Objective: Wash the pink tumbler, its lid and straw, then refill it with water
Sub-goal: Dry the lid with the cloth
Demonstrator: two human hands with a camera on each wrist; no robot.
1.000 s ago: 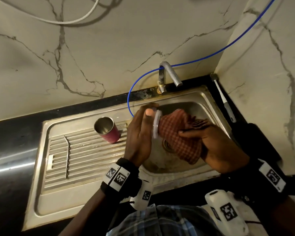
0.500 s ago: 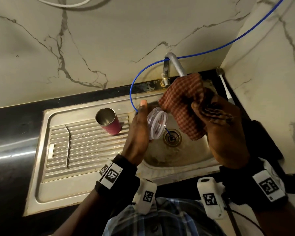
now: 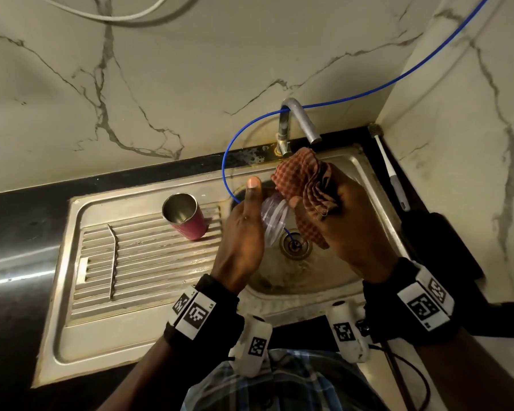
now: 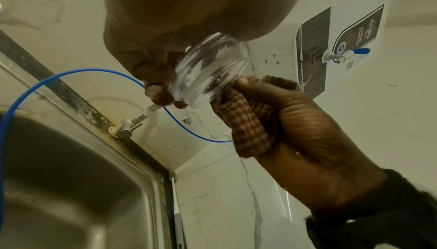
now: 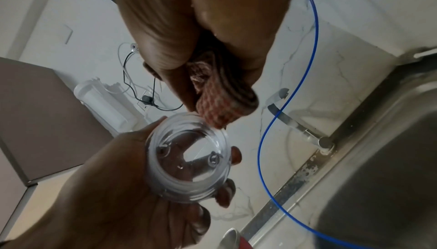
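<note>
My left hand grips the clear tumbler lid over the sink basin, thumb up along its rim, fingers curled round the far edge, open threaded side facing my right hand. Right hand is bunched round a red checked cloth, fingers curled on it, thumb tip just at the lid's rim; the cloth touches the rim in the right wrist view. Under both hands: the drain, with the end of a thin blue tube dropping into it. Left of my left hand, pink tumbler stands upright on the ribbed drainboard, open mouth up, steel inside. Further left on the ribs lies the bent metal straw, well apart from the tumbler. Beyond my hands, steel tap at the sink's back edge, spout above the cloth. Right of my right hand, a white-handled brush lies on the black counter by the wall. Marble wall behind.
</note>
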